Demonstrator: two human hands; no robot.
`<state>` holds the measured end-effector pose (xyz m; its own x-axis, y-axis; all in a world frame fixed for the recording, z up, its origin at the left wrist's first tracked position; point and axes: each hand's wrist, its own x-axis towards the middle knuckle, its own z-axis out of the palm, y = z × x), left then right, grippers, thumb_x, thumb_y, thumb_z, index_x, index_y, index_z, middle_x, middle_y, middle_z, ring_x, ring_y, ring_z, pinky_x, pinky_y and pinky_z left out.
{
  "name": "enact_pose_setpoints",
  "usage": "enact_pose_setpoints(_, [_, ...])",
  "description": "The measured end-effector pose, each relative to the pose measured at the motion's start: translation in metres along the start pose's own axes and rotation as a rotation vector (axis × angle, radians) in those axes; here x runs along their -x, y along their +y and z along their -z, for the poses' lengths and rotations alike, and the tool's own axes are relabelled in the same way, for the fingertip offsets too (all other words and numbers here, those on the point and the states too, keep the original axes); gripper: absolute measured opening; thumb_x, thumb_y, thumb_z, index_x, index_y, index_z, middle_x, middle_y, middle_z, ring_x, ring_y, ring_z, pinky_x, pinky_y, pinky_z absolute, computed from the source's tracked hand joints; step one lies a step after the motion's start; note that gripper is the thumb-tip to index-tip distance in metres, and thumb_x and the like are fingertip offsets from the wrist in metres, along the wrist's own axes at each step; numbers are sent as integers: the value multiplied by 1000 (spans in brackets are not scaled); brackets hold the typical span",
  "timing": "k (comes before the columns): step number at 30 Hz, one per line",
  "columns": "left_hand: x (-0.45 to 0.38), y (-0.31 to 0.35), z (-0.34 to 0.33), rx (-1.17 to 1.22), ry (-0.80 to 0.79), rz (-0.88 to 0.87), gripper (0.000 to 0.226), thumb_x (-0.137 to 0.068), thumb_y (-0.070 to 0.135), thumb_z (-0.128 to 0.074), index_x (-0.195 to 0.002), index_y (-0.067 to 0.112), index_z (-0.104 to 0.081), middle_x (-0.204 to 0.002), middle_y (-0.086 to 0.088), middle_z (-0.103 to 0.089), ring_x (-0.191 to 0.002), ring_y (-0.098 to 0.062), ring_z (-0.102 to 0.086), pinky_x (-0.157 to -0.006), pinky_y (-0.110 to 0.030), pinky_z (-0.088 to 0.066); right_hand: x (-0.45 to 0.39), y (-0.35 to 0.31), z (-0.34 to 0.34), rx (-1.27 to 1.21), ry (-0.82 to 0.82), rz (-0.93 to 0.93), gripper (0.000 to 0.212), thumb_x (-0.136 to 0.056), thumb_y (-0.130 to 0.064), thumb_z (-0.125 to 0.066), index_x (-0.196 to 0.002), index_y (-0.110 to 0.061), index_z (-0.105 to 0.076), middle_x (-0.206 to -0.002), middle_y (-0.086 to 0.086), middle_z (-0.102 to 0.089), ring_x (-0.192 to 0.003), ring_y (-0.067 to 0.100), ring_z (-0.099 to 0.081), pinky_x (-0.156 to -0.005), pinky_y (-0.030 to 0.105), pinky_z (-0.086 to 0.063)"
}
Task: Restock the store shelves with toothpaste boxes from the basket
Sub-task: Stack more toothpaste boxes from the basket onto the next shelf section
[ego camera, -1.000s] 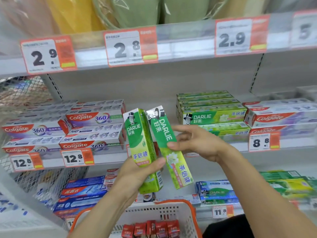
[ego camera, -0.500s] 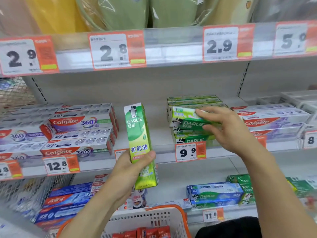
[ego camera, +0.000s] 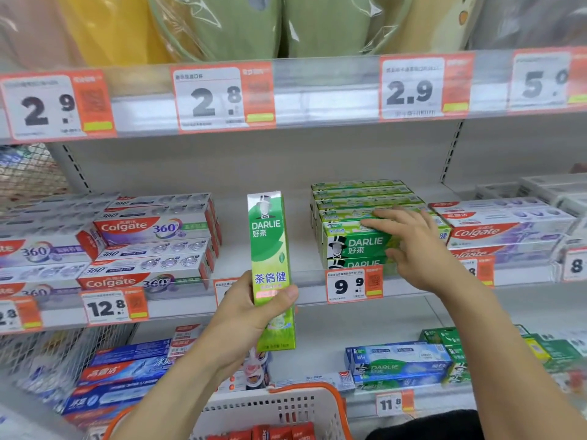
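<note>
- Before the middle shelf [ego camera: 298, 289], the left hand [ego camera: 251, 315] grips one green box [ego camera: 270, 265] upright — long, glossy cardboard, thumb across its front.
- On the stack [ego camera: 355, 211] of same flat boxes, the right hand [ego camera: 413, 249] rests with fingers straight and spread, holding nothing.
- Below, a white perforated plastic basket [ego camera: 286, 408] with orange rim holds small red boxes [ego camera: 279, 432].

Two hands [ego camera: 251, 309], one upright Darlie box [ego camera: 270, 262], one basket [ego camera: 305, 408], four upper price tags [ego camera: 222, 96]
</note>
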<state>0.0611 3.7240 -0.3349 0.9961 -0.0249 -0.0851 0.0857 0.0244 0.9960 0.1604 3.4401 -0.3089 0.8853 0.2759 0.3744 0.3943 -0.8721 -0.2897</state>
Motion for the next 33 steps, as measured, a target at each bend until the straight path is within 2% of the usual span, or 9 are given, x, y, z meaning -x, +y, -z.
enact_pose_setpoints(5, [-2,-1,-1,-21,-13,7,50,-71,37,-84,-113,17,-65,-101,-8,-76,-92,-24,-73,-91,-52,-57,3,-6,-6,71,87,-40,71,-76,-13,-75,-136,-44,-51,-157,-6,-34,-153,30,-2,-117,60,12])
enact_pose_setpoints(9, [-4,-1,-2,51,-22,4,50,-62,34,-86,-105,15,-71,-97,-9,-76,-87,-24,-70,-83,-43,-58,12,-49,-1,-422,311,116,38,-84,-21,-72,-121,-25,-63,-126,-4,-62,-125,16,-53,-110,43,-40])
enact_pose_setpoints(11, [-4,-1,-2,62,-34,-12,46,-60,32,-89,-100,14,-74,-94,-10,-76,-83,-21,-68,-78,-36,-57,16,-80,-9,-833,54,15,27,-92,-13,-69,-118,-21,-63,-112,1,-69,-103,18,-67,-94,39,-54])
enact_pose_setpoints(14, [-6,2,-3,71,-16,-67,50,-65,22,-85,-112,16,-72,-102,-12,-77,-90,-23,-72,-83,-36,-57,21,-104,-26,-1050,-357,-72,22,-97,-20,-60,-119,-21,-61,-111,9,-70,-101,30,-68,-89,43,-57])
enact_pose_setpoints(17, [-11,8,-7,148,97,-112,70,-62,16,-93,-124,13,-60,-101,-13,-77,-89,-27,-74,-78,-38,-58,24,-112,-31,-1262,-554,-158,28,-97,-30,-55,-120,-17,-61,-112,8,-73,-104,28,-70,-91,46,-57])
enact_pose_setpoints(22, [-21,22,-11,233,192,-181,27,-82,17,-71,-108,16,-62,-86,-4,-77,-74,-12,-70,-63,-23,-56,28,-123,-36,-1579,-791,-485,49,-91,-35,-63,-134,-13,-51,-132,13,-59,-108,49,-66,-88,59,-56])
enact_pose_setpoints(26, [-26,30,-5,124,118,-250,45,-76,32,-72,-116,12,-65,-103,-6,-75,-93,-18,-67,-81,-30,-55,27,-124,-36,-1684,-625,-513,45,-84,-30,-67,-119,-3,-60,-91,0,-73,-99,49,-69,-82,51,-60])
enact_pose_setpoints(30, [-36,40,14,78,192,-326,60,-71,39,-86,-120,15,-63,-115,-2,-73,-109,-19,-68,-91,-38,-54,27,-115,-29,-1448,-332,-476,47,-80,-28,-74,-116,-1,-60,-98,15,-72,-82,37,-74,-68,40,-63])
enact_pose_setpoints(33, [-39,53,28,201,195,-330,59,-63,47,-89,-106,12,-68,-108,-8,-75,-103,-21,-72,-85,-39,-60,26,-103,-25,-1080,-65,-381,46,-74,-30,-85,-112,-19,-62,-102,4,-66,-74,29,-74,-66,45,-63])
